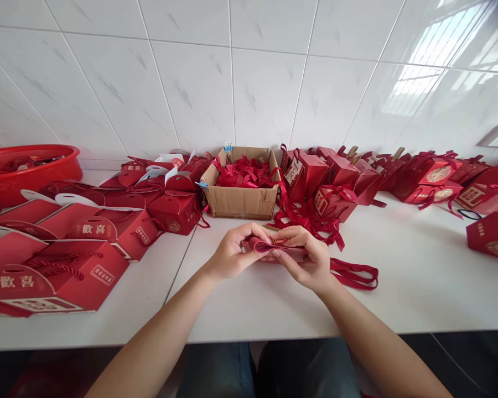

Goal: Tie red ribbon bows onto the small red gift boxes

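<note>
Between my two hands is a red gift box (288,254), its folded top edges pinched together just above the table. My left hand (236,251) grips the left end of the top, fingers over it and thumb in front. On the other end, my right hand (309,257) presses the edges with thumb and fingers. A looped red ribbon (359,273) lies on the table, running out from under my right hand. Most of the box's body is hidden behind my hands.
A cardboard box (240,202) of red ribbons stands against the tiled wall, with loose ribbons (311,221) beside it. Red gift boxes (87,271) fill the left side; more boxes (435,171) stand at right. A red basin (50,166) sits far left.
</note>
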Demonstrator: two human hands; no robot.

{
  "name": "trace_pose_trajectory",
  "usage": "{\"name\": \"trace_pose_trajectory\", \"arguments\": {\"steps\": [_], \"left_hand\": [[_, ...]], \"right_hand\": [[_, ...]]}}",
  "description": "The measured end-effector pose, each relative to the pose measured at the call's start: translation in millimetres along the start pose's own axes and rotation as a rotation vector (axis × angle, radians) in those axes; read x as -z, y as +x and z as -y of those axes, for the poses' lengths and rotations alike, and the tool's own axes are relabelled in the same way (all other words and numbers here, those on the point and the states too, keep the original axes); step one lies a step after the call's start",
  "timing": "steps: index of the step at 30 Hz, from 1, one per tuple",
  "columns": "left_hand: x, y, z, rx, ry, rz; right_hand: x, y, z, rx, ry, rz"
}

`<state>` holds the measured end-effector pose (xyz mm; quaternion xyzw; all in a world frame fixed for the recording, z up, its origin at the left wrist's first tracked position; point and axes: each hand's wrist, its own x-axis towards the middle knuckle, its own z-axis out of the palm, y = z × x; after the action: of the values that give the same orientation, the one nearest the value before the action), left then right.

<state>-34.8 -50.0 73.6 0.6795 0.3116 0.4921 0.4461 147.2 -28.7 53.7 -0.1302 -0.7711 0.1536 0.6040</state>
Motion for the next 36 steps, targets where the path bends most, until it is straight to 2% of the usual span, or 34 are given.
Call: {"name": "trace_pose_trajectory", "arguments": {"steps": [2, 9, 14, 18, 21, 24, 30, 34, 36], "left_hand": [[-0.5, 0, 0, -0.007, -0.002, -0.008], [-0.7, 1, 0, -0.042, 0.052, -0.043], [-2.6, 0, -2, 0.002, 0.081, -0.041], [-2.8, 0, -1, -0.169, 0.193, 0.003], [-1.9, 0, 3, -0.302, 0.326, -0.038], [-0.7, 0, 6, -0.348, 0.391, -0.071], [0.8, -1, 8, -0.408, 0.415, -0.041], [0.1, 2, 15, -0.456, 0.499, -0.172], [0.5, 3, 19, -0.415, 0.515, -0.234]], "right_hand": [[0, 1, 0, -0.003, 0.014, -0.013], [-2, 3, 4, -0.158, 0.166, -0.061], [-2, 1, 4, -0.216, 0.206, -0.1], [-3, 1, 3, -0.201, 0.21, -0.093], [-2, 1, 2, -0.192, 0.221, -0.076], [-2, 0, 1, -0.186, 0.218, -0.067], [-4, 0, -2, -0.113, 0.187, -0.059], [-1, 7, 2, -0.256, 0.209, -0.113], [12, 11, 6, -0.382, 0.209, -0.261]]}}
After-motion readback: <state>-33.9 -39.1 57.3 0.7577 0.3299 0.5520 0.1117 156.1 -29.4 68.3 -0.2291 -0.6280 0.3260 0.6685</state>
